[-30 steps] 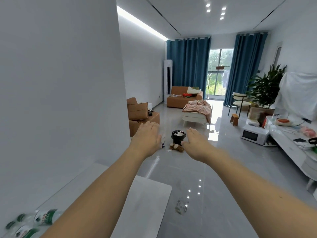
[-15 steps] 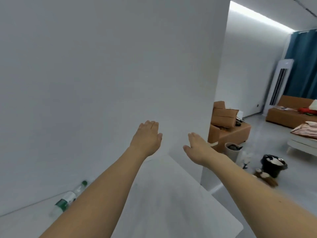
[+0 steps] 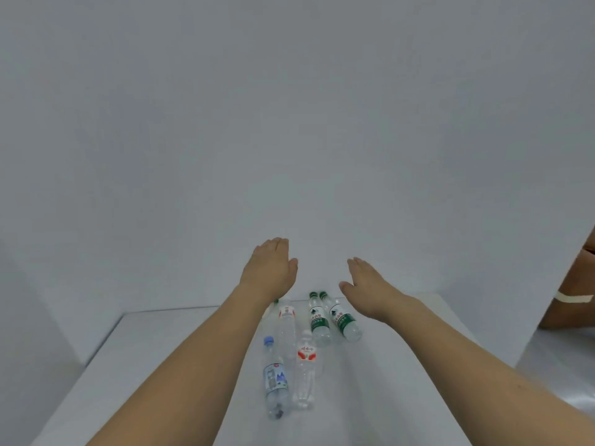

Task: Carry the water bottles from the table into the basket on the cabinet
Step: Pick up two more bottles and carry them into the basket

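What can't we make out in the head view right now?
- Basket and cabinet: out of frame.
- A green-capped bottle: mostly hidden behind the left forearm.
- Bottle labels, e.g. the blue-capped bottle: print too small to read.
- Palms of left hand and right hand: facing away.

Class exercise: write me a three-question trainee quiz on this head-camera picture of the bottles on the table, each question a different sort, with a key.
1. True or false: the left hand is closed around a bottle.
2. How many clear plastic bottles with green labels lie side by side on the white table?
3. The clear plastic bottle nearest the camera has a cap of which colour? A red, B blue, C green.

Key
1. False: both the left and the right hand hover open above the bottles.
2. Two.
3. B.
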{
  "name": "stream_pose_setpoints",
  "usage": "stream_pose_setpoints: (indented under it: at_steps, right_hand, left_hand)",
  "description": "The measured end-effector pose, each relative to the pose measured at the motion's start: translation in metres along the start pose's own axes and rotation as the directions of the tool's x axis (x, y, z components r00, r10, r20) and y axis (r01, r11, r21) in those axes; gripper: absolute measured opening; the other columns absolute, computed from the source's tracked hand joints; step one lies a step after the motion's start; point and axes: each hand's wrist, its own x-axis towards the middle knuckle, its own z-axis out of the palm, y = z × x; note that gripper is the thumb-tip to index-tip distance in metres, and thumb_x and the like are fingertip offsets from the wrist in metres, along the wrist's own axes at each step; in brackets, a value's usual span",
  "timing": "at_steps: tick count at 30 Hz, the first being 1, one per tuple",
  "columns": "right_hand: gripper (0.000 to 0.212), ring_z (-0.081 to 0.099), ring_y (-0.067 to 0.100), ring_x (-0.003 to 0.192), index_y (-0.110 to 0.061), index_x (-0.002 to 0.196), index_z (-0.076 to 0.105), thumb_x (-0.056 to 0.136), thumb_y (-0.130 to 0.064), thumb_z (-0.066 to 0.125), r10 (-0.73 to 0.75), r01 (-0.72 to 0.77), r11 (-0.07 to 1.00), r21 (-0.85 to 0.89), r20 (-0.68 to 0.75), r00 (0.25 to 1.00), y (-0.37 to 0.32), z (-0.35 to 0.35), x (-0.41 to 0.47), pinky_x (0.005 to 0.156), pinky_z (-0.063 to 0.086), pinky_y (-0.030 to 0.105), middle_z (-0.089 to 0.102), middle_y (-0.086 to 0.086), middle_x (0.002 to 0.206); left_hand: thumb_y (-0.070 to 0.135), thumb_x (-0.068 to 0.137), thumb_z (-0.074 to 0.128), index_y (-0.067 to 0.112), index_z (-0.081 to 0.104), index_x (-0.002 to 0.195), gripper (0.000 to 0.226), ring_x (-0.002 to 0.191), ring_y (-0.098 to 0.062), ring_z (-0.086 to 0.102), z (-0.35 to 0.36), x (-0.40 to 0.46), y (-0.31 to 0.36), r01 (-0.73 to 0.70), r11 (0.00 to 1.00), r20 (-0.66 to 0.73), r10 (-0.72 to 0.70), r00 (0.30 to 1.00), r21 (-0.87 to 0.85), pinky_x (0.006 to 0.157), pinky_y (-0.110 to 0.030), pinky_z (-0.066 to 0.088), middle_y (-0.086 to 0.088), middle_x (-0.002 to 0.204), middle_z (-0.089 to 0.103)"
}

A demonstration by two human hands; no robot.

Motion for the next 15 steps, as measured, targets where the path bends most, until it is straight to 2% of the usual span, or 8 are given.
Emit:
stream_pose_setpoints:
  at_steps: [4, 6, 7, 9, 11, 13, 15]
  right_hand:
    - [0.061, 0.013, 0.025, 0.147, -0.004, 0.152, 0.014, 0.101, -0.028, 0.037, 0.06, -0.066, 0.991, 0.119, 0.056, 0.997, 0.006, 0.033, 0.036, 0.116, 0.014, 0.034, 0.014, 0.01, 0.161]
    - [0.058, 0.026, 0.026, 0.142, -0.005, 0.149, 0.023, 0.099, -0.027, 0.041, 0.125, -0.14, 0.972, 0.189, 0.091, 0.988, 0.011, 0.051, 0.053, 0.11, 0.024, 0.034, 0.026, 0.011, 0.156]
    - [0.053, 0.035, 0.027, 0.135, -0.007, 0.145, 0.03, 0.097, -0.026, 0.042, 0.159, -0.179, 0.96, 0.217, 0.109, 0.981, 0.014, 0.061, 0.061, 0.106, 0.03, 0.035, 0.033, 0.012, 0.151]
    - [0.034, 0.053, 0.024, 0.104, -0.011, 0.124, 0.048, 0.093, -0.024, 0.045, 0.223, -0.253, 0.929, 0.269, 0.138, 0.965, 0.021, 0.083, 0.079, 0.087, 0.044, 0.036, 0.051, 0.013, 0.129]
    - [0.029, 0.053, 0.023, 0.088, -0.008, 0.112, 0.052, 0.091, -0.027, 0.047, 0.285, -0.322, 0.896, 0.307, 0.159, 0.945, 0.028, 0.107, 0.097, 0.073, 0.044, 0.033, 0.057, 0.012, 0.114]
    - [0.025, 0.053, 0.022, 0.085, -0.007, 0.105, 0.052, 0.09, -0.027, 0.048, 0.352, -0.394, 0.854, 0.339, 0.18, 0.919, 0.037, 0.135, 0.117, 0.074, 0.042, 0.032, 0.058, 0.011, 0.105]
    - [0.016, 0.052, 0.016, 0.078, -0.012, 0.102, 0.045, 0.089, -0.021, 0.05, 0.411, -0.476, 0.8, 0.366, 0.243, 0.878, 0.047, 0.165, 0.134, 0.065, 0.042, 0.027, 0.055, 0.005, 0.095]
  left_hand:
    - [0.032, 0.103, 0.038, 0.004, 0.027, 0.15, 0.056, 0.14, -0.028, 0.031, 0.034, 0.01, -0.035, 0.156, 0.982, 0.143, -0.14, 0.98, -0.107, 0.111, -0.036, 0.028, -0.012, 0.157, 0.029]
    - [0.033, 0.101, 0.04, 0.004, 0.034, 0.146, 0.054, 0.133, -0.029, 0.041, 0.055, 0.018, -0.055, 0.289, 0.944, 0.255, -0.244, 0.936, -0.16, 0.102, -0.035, 0.036, -0.013, 0.151, 0.037]
    - [0.032, 0.1, 0.041, 0.004, 0.038, 0.142, 0.051, 0.128, -0.028, 0.046, 0.067, 0.022, -0.065, 0.351, 0.918, 0.312, -0.284, 0.907, -0.186, 0.096, -0.033, 0.039, -0.013, 0.147, 0.042]
    - [0.031, 0.098, 0.046, 0.007, 0.05, 0.125, 0.037, 0.104, -0.024, 0.057, 0.095, 0.031, -0.085, 0.454, 0.859, 0.415, -0.333, 0.846, -0.235, 0.077, -0.029, 0.041, -0.014, 0.131, 0.054]
    - [0.027, 0.094, 0.049, 0.008, 0.054, 0.106, 0.024, 0.08, -0.018, 0.055, 0.126, 0.038, -0.104, 0.54, 0.795, 0.479, -0.372, 0.795, -0.277, 0.062, -0.027, 0.039, -0.013, 0.11, 0.061]
    - [0.021, 0.091, 0.05, 0.006, 0.057, 0.106, 0.022, 0.079, -0.02, 0.055, 0.161, 0.045, -0.12, 0.624, 0.717, 0.529, -0.415, 0.74, -0.311, 0.063, -0.026, 0.04, -0.012, 0.101, 0.062]
    - [0.016, 0.09, 0.051, 0.007, 0.056, 0.094, 0.01, 0.074, -0.02, 0.052, 0.195, 0.049, -0.133, 0.717, 0.617, 0.585, -0.465, 0.665, -0.325, 0.062, -0.026, 0.038, -0.01, 0.089, 0.059]
